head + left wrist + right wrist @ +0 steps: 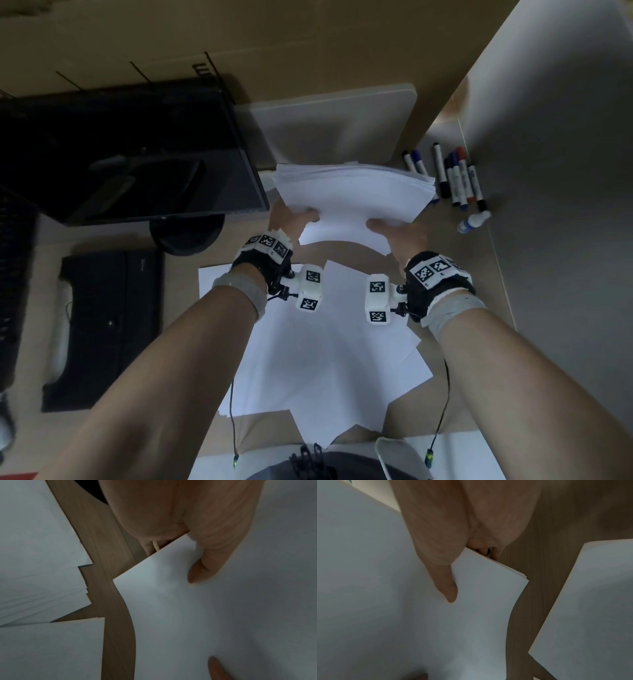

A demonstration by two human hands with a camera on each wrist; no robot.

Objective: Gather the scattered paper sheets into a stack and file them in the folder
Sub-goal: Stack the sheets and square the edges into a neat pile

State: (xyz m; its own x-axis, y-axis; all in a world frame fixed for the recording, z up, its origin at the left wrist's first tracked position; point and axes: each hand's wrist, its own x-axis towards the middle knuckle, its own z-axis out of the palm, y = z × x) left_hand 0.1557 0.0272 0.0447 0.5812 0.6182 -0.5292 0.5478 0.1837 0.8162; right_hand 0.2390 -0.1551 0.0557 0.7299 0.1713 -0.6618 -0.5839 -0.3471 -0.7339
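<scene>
The stack of sheets (352, 195), pinched at its near corners by left hand (291, 219) and right hand (397, 233), sags between them and could, I judge, fan loose onto the scattered sheets (322, 349) beneath the wrists, though its far edge is blurred.

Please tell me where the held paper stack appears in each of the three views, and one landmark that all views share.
Head: the stack is centre, above the wrists, with the left hand and right hand gripping its near corners.
Left wrist: it fills the right side, under the thumb.
Right wrist: it fills the left and centre, under the thumb.
Shared landmark: the loose sheets on the wooden desk.
</scene>
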